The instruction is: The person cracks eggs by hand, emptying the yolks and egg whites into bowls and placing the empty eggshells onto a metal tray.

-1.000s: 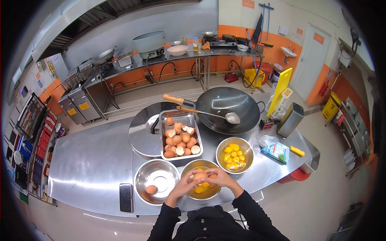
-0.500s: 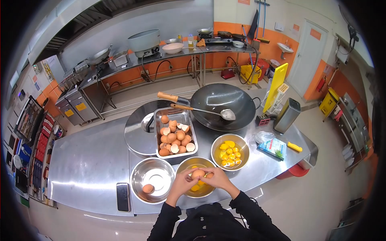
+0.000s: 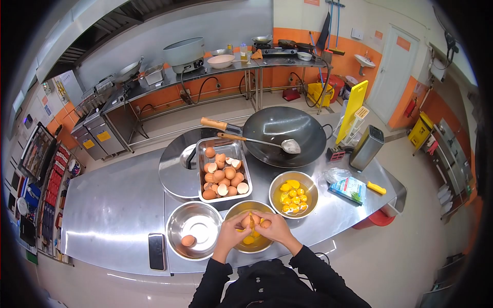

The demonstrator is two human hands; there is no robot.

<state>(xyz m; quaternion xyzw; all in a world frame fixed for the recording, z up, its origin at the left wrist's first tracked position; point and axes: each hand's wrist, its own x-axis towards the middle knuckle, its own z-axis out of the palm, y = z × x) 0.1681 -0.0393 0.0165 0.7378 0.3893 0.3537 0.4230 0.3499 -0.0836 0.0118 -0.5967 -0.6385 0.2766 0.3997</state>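
My left hand (image 3: 230,234) and my right hand (image 3: 279,229) grip a brown egg (image 3: 247,221) together over the middle steel bowl (image 3: 239,207). Its shell is split, with orange-yellow egg showing in the gap. A second brown egg or shell (image 3: 265,224) sits against my right fingers; which of the two I cannot tell. Yolks (image 3: 248,239) lie in the bowl underneath. To the right, another steel bowl (image 3: 275,203) holds several yolks in clear egg white. The left steel bowl (image 3: 174,220) contains one brown egg (image 3: 188,240).
A steel tray (image 3: 248,174) of brown eggs and broken shells stands behind the bowls. Beyond it are a large wok (image 3: 267,126) with a ladle (image 3: 290,146) and a round lid (image 3: 172,172). A phone (image 3: 157,251) lies left; a blue packet (image 3: 349,189) and yellow-handled tool (image 3: 376,188) lie right.
The egg between my hands was whole-looking before; now its shell is parted and orange-yellow egg shows. My hands have stayed over the middle bowl.
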